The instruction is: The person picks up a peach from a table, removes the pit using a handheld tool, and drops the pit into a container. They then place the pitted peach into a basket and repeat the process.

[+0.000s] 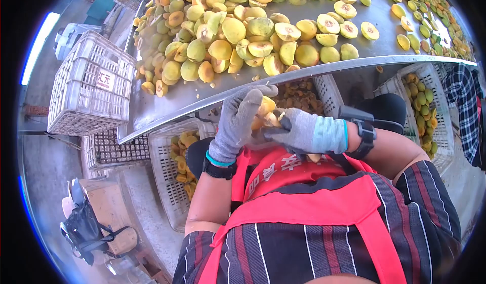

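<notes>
In a grey glove, my left hand (234,122) is closed around cut yellow peach pieces (265,107), just in front of the metal table's edge. My right hand (301,132), also gloved, meets it from the right with curled fingers at the fruit. A light brown end (314,158) pokes out below my right hand; what it belongs to is hidden. Heaped on the metal table (202,99) are many yellow-green peaches (234,30), several cut open with brown centres showing.
White crates of fruit stand below the table, one by my left side (164,183) and one at the right (440,112). Another crate (91,89) stands at the table's left end. Brown pieces (298,99) lie under the edge. A person's checked sleeve (461,107) shows far right.
</notes>
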The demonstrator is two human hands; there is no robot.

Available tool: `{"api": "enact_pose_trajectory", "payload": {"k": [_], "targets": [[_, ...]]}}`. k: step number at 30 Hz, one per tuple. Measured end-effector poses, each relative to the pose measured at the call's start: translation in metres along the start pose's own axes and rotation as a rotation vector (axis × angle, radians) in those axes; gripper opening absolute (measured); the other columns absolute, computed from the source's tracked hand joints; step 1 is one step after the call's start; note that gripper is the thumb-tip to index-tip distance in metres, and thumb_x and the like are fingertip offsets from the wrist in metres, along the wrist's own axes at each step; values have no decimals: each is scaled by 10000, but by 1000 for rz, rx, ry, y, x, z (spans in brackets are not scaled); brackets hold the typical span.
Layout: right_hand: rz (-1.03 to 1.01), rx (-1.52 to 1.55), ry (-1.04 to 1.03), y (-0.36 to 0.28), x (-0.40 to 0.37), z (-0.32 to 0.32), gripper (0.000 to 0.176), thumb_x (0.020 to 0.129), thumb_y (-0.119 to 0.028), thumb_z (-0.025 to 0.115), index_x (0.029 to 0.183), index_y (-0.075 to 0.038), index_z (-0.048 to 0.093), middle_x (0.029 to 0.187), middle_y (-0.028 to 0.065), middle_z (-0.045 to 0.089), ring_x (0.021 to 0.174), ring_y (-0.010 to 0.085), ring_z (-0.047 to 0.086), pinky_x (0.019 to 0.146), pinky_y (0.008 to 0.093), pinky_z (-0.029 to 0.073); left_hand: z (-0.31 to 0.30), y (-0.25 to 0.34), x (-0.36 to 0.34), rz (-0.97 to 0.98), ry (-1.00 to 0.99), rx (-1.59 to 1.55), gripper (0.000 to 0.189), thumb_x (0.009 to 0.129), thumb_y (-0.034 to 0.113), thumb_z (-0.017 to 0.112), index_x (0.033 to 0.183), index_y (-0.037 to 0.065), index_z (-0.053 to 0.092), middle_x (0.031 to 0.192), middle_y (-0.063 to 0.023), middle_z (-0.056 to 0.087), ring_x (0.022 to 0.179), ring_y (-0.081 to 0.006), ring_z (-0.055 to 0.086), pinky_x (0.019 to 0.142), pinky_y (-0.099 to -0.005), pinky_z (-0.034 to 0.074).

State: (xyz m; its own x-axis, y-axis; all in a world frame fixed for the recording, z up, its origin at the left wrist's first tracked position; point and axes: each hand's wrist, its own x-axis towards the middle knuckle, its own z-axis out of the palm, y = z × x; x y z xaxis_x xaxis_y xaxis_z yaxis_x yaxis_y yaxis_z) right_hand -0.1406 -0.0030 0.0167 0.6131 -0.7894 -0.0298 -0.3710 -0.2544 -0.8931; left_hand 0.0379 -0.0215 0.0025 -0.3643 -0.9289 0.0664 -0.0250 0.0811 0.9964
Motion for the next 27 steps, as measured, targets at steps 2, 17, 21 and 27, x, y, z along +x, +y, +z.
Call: {"api": "enact_pose_trajectory", "payload": {"k": [2,17,21,27], "targets": [[413,538,-405,-11,2,-11,285,842,-300,550,882,-18,550,569,122,553,463,244,565,442,350,453,-1,0,0,11,-23,-47,386,926,323,479,1014,-29,613,1006,-110,632,940,-167,570,857,-308,438],[347,1620,-576,13,-8,16,348,938,-384,417,787,-82,502,484,2,417,308,106,387,295,240,308,42,-2,-1,211,225,-365,578,929,474,381,1196,-29,476,908,-171,627,842,-209,606,766,-309,485],[334,1719,-573,14,-11,19,331,944,-372,410,819,-80,503,482,7,423,301,107,388,289,225,297,48,0,-5,139,302,-421,601,931,498,344,1240,-9,435,949,-177,621,839,-214,607,756,-312,489],[263,1826,-649,14,-11,17,324,947,-358,411,832,-70,502,474,25,433,296,105,388,292,216,308,49,2,-5,80,353,-511,606,931,507,325,1261,7,412,989,-177,611,869,-219,599,740,-309,497]]}}
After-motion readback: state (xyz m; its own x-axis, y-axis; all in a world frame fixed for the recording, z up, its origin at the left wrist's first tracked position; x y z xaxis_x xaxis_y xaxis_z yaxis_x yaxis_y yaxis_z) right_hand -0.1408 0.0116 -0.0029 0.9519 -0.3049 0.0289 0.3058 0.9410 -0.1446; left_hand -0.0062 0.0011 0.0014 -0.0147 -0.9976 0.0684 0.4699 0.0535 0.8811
